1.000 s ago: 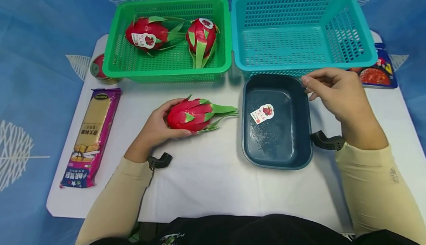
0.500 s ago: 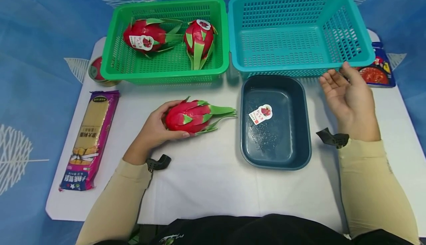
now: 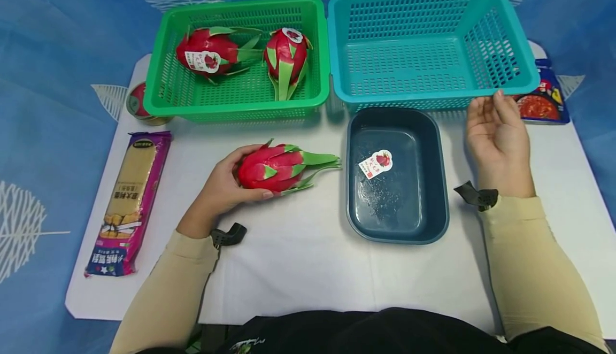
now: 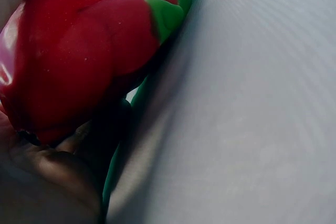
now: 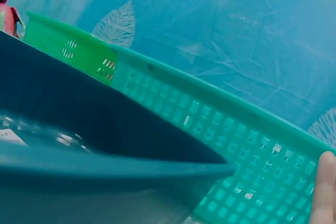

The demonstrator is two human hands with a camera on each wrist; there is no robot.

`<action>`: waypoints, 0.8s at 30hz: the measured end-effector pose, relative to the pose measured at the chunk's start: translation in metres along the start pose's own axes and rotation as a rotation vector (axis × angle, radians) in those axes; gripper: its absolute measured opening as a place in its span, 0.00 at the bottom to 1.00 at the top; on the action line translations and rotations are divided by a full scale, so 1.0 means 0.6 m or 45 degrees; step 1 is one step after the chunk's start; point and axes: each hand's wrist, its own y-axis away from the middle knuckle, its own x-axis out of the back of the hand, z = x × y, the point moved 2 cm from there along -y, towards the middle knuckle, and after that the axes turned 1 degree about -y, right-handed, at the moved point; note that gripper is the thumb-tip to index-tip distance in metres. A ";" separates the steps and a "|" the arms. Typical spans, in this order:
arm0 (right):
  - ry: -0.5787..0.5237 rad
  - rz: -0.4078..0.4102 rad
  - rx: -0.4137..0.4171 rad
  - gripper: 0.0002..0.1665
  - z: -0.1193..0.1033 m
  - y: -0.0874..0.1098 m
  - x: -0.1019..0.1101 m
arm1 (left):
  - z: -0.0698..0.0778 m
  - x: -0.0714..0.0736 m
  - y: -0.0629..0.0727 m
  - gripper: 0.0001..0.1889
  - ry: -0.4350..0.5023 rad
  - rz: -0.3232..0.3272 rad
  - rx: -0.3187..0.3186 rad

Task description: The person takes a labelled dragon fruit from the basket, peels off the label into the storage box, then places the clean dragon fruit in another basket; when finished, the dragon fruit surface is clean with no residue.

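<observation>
My left hand (image 3: 218, 193) grips a dragon fruit (image 3: 271, 169), thumb along its near side and fingers behind it; its green leaf tips point right. In the left wrist view, the red skin of the dragon fruit (image 4: 89, 51) fills the upper left, close over the white cloth. My right hand (image 3: 500, 143) holds nothing, palm turned up, with fingertips right at the front rim of a teal basket (image 3: 404, 65). Left of it stands a dark blue basin (image 3: 399, 204) with a white fruit sticker (image 3: 376, 164) and wet droplets on its floor.
A green basket (image 3: 216, 109) at the back left holds two dragon fruits (image 3: 204, 52). A purple spaghetti packet (image 3: 127, 204) lies at the left, below a round can (image 3: 138, 101). A blue pouch (image 3: 541, 102) sits partly under the teal basket's right end.
My right hand has left the basin's upper right rim, moved right and turned palm up beside the teal basket. The left hand keeps its hold on the dragon fruit.
</observation>
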 end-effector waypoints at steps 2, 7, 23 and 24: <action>-0.012 -0.040 0.009 0.09 0.003 -0.005 0.000 | 0.000 0.000 0.000 0.48 -0.004 0.003 0.002; 0.005 -0.073 0.064 0.09 0.011 -0.012 0.002 | 0.001 0.001 0.000 0.48 -0.015 0.008 0.003; 0.006 -0.048 0.111 0.11 0.012 -0.017 0.012 | 0.029 0.027 0.008 0.45 0.070 0.125 -0.004; 0.012 -0.053 0.115 0.11 0.014 -0.017 0.012 | 0.033 0.031 0.011 0.44 0.137 0.138 -0.006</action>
